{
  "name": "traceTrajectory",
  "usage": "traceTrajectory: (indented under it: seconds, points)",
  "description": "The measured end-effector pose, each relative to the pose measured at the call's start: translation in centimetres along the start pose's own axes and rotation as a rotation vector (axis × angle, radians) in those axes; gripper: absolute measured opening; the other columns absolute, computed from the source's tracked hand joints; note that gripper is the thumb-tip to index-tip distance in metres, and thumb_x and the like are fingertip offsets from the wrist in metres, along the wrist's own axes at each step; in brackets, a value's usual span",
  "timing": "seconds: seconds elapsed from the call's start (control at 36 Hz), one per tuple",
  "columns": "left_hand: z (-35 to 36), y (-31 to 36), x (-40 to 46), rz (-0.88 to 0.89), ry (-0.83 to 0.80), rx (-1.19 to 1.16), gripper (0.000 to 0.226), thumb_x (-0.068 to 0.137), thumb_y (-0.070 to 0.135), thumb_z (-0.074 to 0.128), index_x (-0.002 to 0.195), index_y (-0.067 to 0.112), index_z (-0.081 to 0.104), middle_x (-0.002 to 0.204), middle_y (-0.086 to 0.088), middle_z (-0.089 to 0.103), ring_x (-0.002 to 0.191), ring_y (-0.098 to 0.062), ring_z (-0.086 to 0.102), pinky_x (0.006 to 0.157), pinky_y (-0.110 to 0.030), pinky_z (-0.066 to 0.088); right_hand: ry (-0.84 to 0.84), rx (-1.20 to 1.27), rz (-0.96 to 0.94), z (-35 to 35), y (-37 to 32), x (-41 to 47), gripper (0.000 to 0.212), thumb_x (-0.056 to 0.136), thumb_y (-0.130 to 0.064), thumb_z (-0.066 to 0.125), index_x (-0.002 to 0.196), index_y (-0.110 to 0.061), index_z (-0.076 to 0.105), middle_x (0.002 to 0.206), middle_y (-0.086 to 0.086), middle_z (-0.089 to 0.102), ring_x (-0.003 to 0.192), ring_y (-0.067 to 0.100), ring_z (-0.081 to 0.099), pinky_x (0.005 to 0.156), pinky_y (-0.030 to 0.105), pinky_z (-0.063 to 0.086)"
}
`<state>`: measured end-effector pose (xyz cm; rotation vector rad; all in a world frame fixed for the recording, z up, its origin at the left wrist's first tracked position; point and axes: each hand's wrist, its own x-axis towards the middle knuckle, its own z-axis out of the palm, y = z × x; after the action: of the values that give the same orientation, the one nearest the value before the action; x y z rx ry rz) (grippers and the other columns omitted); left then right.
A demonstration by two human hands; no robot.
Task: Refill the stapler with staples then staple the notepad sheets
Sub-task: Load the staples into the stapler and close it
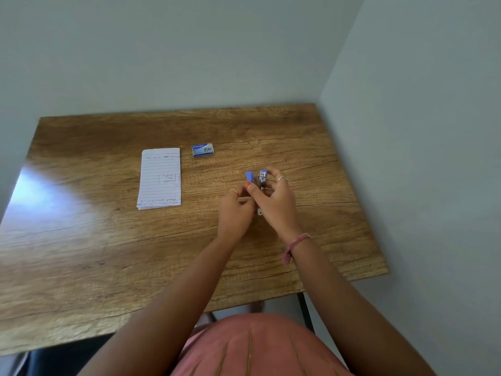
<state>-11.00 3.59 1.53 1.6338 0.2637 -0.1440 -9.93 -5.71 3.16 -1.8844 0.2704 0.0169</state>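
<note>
Both hands [257, 202] grip opened blue stapler [259, 177]; staple box [202, 150] brand unreadable.

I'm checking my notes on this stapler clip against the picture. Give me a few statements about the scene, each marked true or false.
1. Both hands hold the small blue and silver stapler above the wooden table. True.
2. The blue staple box lies beyond the lined white notepad sheets, to their right. True.
3. The left hand rests on the notepad sheets. False: it is at the stapler, apart from the sheets.
4. The staple box sits in the right hand. False: it lies on the table, untouched.
5. The stapler is hinged open. True: its blue top stands apart from its metal part.
</note>
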Motion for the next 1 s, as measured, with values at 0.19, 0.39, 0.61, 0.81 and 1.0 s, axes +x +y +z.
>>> traceTrajectory:
  seconds: [0.19, 0.39, 0.61, 0.81, 1.0]
  points:
    - [-0.3, 0.5, 0.1, 0.000, -0.039, -0.087, 0.022, 0.090, 0.004, 0.058, 0.106, 0.018, 0.064, 0.089, -0.005, 0.074, 0.073, -0.012, 0.072, 0.061, -0.024, 0.057, -0.027, 0.147, 0.110, 0.6, 0.7, 0.7, 0.060, 0.085, -0.030, 0.070, 0.137, -0.021, 0.043, 0.105, -0.012, 0.069, 0.095, 0.008, 0.069, 0.080, 0.040, 0.060]
    - [-1.4, 0.8, 0.4, -0.011, -0.151, -0.116, 0.031, 0.089, 0.003, 0.061, 0.118, 0.014, 0.061, 0.097, -0.004, 0.074, 0.085, -0.012, 0.072, 0.075, -0.028, 0.058, -0.037, 0.171, 0.117, 0.9, 0.9, 1.6, 0.056, 0.086, -0.033, 0.069, 0.135, -0.026, 0.045, 0.113, -0.004, 0.066, 0.102, 0.015, 0.067, 0.083, 0.044, 0.058]
    - [-5.1, -0.3, 1.0, 0.061, -0.037, 0.130, 0.027, 0.090, 0.015, 0.064, 0.116, 0.025, 0.063, 0.100, 0.013, 0.068, 0.081, 0.004, 0.065, 0.065, -0.014, 0.053, -0.014, -0.102, -0.064, 1.2, 0.8, 2.8, 0.056, 0.078, -0.041, 0.076, 0.128, -0.031, 0.053, 0.122, -0.003, 0.059, 0.102, 0.010, 0.061, 0.082, 0.031, 0.055]
    - [-9.3, -1.2, 1.8, 0.145, 0.185, 0.316, 0.019, 0.092, 0.017, 0.061, 0.106, 0.030, 0.061, 0.102, 0.015, 0.061, 0.081, 0.012, 0.057, 0.065, -0.002, 0.043, -0.085, 0.134, 0.078, 3.1, 0.4, 3.1, 0.052, 0.080, -0.035, 0.076, 0.127, -0.026, 0.056, 0.110, -0.012, 0.065, 0.097, 0.004, 0.065, 0.069, 0.014, 0.048]
    - [-13.7, -1.3, 3.5, 0.141, 0.423, 0.435, 0.043, 0.094, 0.030, 0.057, 0.132, 0.012, 0.049, 0.127, -0.007, 0.044, 0.107, -0.015, 0.052, 0.087, -0.030, 0.047, -0.137, 0.215, 0.151, 5.2, 0.1, 3.5, 0.034, 0.087, -0.032, 0.069, 0.118, -0.021, 0.061, 0.098, 0.000, 0.070, 0.085, 0.006, 0.065, 0.071, 0.021, 0.046]
